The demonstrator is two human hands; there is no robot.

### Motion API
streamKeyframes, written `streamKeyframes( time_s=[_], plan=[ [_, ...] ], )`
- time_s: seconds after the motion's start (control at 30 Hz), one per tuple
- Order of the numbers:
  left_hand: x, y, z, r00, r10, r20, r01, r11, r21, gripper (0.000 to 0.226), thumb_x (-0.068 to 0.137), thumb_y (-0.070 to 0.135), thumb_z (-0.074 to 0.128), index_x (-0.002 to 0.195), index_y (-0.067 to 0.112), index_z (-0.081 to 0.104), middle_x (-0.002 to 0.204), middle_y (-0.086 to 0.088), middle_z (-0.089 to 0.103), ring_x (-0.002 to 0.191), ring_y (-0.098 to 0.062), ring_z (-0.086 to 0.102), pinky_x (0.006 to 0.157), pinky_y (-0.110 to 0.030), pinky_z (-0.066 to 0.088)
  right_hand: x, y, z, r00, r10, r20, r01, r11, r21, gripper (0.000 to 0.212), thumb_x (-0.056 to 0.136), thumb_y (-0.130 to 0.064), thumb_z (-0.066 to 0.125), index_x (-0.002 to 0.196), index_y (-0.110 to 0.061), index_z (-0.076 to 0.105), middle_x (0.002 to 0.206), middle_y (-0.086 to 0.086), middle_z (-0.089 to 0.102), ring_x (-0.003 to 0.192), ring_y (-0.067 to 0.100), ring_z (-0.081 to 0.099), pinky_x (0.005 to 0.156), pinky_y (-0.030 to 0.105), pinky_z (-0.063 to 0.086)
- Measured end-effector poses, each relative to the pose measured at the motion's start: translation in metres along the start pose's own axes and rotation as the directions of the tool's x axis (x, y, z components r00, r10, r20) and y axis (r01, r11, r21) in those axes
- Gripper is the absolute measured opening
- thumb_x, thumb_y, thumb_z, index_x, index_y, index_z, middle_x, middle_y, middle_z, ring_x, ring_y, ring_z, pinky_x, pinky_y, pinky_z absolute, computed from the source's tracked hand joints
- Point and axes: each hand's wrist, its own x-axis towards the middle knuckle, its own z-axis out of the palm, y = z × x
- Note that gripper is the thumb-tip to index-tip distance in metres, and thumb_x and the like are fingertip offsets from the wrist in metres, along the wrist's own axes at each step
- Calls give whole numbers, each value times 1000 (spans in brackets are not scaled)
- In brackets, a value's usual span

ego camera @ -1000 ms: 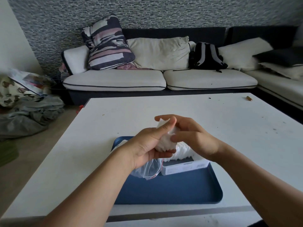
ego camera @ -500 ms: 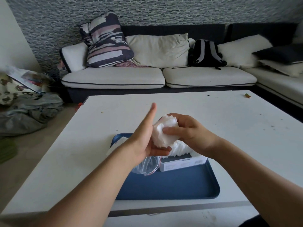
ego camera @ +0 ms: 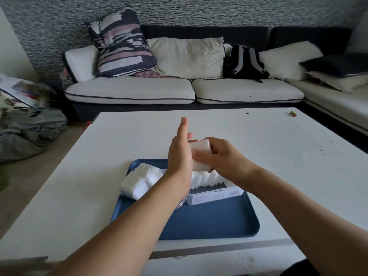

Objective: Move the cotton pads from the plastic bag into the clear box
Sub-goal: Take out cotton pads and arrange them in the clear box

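The right hand (ego camera: 223, 158) is pinching a soft, light stack of cotton pads (ego camera: 200, 154) by its sides; the left hand (ego camera: 180, 154), fingers straight, is flattening its nine-o'clock face above the clear box (ego camera: 215, 194).

Two hands (ego camera: 180, 154), one blue tray (ego camera: 209, 224), one clear box (ego camera: 215, 196), one plastic bag (ego camera: 139, 182), one backpack (ego camera: 244, 62).

light: dim, soft daylight, no harsh glare.
shadows: faint ones under the left hand (ego camera: 180, 156) and right hand (ego camera: 223, 158), darker on the blue tray (ego camera: 209, 222) below the forearms.
blur: far left of the hands, the clothes heap (ego camera: 29, 130) is smeared.
distortion: the white table (ego camera: 278, 156) edges bow near the frame borders.
focus: sharpest around the hands.
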Motion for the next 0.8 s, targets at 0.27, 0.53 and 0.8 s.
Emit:
streamKeyframes(
  time_s=[0.27,0.53,0.8],
  plan=[
    [12,-16,12,998,33,57,-39,992,120,89,63,88,48,108,14,69,104,-10,76,98,-29,73,92,-48,58,-3,2,-16,992,-11,-123,2,998,-69,39,94,-38,65,88,0,65,67,-1,59,58,7,53,52,21,42],
    [27,-23,16,999,13,47,-28,943,333,92,81,88,25,110,11,66,104,-11,71,99,-29,69,93,-48,55,-3,13,-43,991,135,-14,-134,989,56,40,92,-35,70,88,6,71,66,6,57,56,10,49,54,23,40],
    [21,-48,-8,874,59,483,-486,109,867,36,92,53,56,90,18,65,88,0,69,79,-23,65,72,-36,55,8,54,-58,782,565,-262,-621,668,-411,48,72,-44,83,69,-10,49,56,6,44,45,19,34,48,25,27]
  ],
)
